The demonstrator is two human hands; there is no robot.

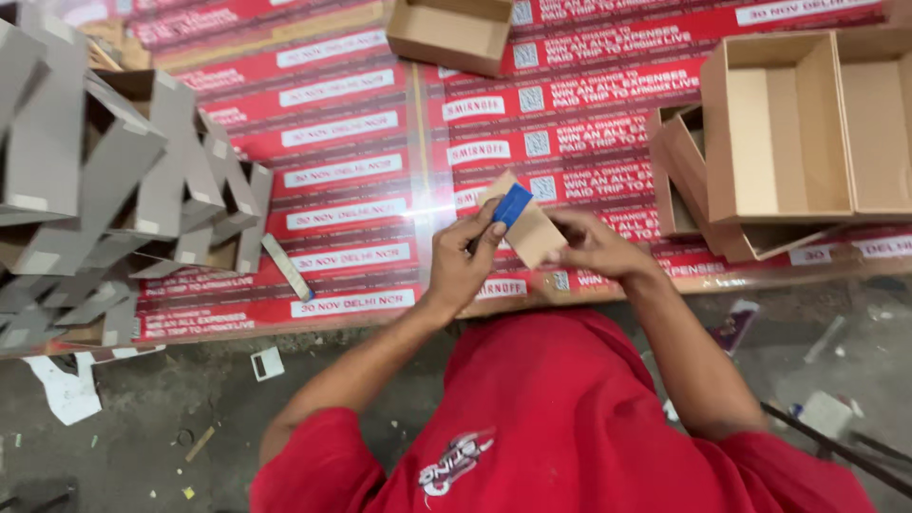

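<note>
**Card and blue scraper over the red sheets**

Red printed sheets (351, 171) cover the work surface. I see a small brown card (534, 235) just above its near edge, pinched in the right hand (597, 247). My left hand (463, 264) is closed on a blue scraper (513, 205), apparently pressing the card. Grey folded boxes (104, 190) are piled left, open brown boxes (779, 133) right.

Person in a red short-sleeved shirt, arms bare

The red shirt (560, 418) has short sleeves ending above the elbows; a white and dark printed emblem (456, 464) sits on its front. The left hand (463, 261) and right hand (594, 245) are ungloved.
</note>
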